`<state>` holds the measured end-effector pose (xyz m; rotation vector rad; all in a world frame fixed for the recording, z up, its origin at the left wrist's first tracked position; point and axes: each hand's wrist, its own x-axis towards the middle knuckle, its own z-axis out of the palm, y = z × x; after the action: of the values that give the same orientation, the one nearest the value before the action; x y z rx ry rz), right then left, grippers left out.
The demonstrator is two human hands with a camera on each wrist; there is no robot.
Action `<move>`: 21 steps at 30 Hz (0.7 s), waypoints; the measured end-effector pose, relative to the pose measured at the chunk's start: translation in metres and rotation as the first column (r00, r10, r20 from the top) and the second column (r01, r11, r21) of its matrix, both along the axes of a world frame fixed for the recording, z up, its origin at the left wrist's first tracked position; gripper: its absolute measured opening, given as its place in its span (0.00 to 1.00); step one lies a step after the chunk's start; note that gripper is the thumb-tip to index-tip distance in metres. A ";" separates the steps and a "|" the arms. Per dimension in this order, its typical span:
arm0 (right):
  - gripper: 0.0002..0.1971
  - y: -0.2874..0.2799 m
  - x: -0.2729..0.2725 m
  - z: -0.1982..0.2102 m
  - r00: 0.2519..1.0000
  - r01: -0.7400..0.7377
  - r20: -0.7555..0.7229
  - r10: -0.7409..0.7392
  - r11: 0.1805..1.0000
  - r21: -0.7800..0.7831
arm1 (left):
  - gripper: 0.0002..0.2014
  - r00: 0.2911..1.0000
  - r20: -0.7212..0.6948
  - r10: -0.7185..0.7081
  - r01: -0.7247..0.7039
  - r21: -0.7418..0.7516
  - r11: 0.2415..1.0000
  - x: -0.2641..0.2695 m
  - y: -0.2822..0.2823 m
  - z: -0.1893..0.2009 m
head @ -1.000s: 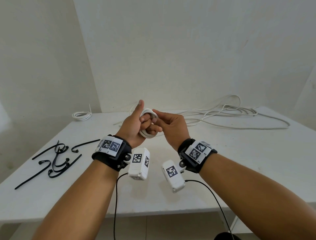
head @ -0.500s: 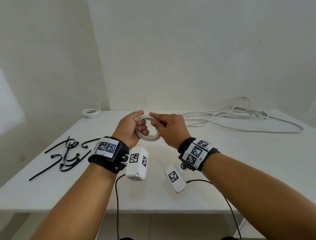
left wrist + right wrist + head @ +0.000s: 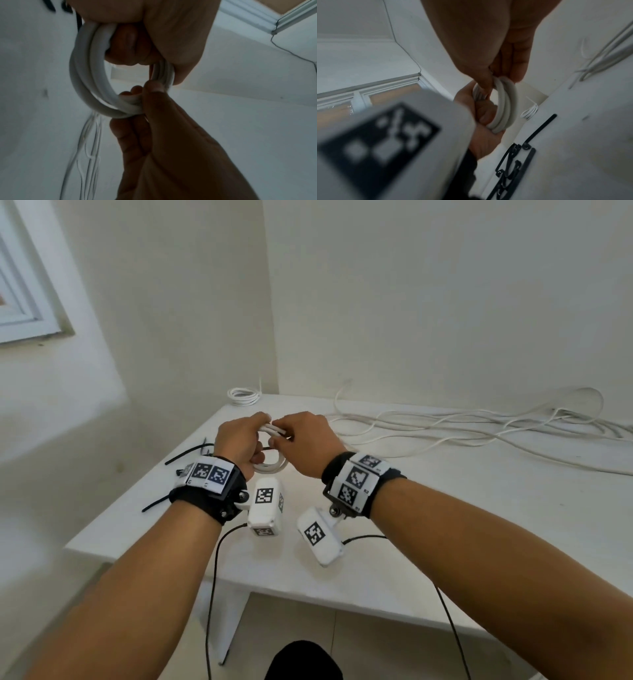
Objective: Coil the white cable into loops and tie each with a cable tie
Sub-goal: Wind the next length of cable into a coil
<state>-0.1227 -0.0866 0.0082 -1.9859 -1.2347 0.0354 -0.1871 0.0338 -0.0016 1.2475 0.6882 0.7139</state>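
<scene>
A small coil of white cable (image 3: 270, 469) hangs between both hands above the white table (image 3: 445, 508). My left hand (image 3: 255, 436) grips the coil's left side, fingers curled through its middle. My right hand (image 3: 284, 436) pinches the far side between thumb and fingers. The left wrist view shows the coil (image 3: 85, 81) as several turns, with the right hand's thumb (image 3: 154, 88) pressed on it. In the right wrist view the coil (image 3: 505, 105) runs from the right hand's fingertips (image 3: 517, 75) down into the left palm. Black cable ties (image 3: 513, 162) lie on the table below.
Loose white cable (image 3: 479, 426) sprawls across the back right of the table. A finished small coil (image 3: 244, 396) sits at the far left corner. More black ties (image 3: 191, 451) poke out behind my left wrist. A wall corner stands close behind the table.
Both hands have come down toward the table with the coil, which has tipped from upright to nearly flat. My left thumb, raised a second ago, now lies on the coil.
</scene>
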 end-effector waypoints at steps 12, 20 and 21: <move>0.14 0.124 0.046 -0.021 0.976 0.004 0.194 0.096 0.888 -0.460 | 0.16 0.956 0.007 0.294 -0.292 -0.112 0.950 -0.062 0.108 -0.020; 0.04 0.179 0.062 -0.039 0.919 0.130 0.367 0.143 0.768 -0.627 | 0.15 0.954 0.004 0.300 -0.297 -0.132 0.946 -0.069 0.123 -0.029; 0.07 0.181 0.063 -0.038 0.916 0.134 0.374 0.143 0.771 -0.623 | 0.15 0.954 0.006 0.300 -0.296 -0.135 0.946 -0.069 0.124 -0.029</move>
<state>-0.0602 0.0942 -0.0301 -2.6844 -1.6505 0.0574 -0.2560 0.1574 -0.0311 1.0206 0.8998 0.9161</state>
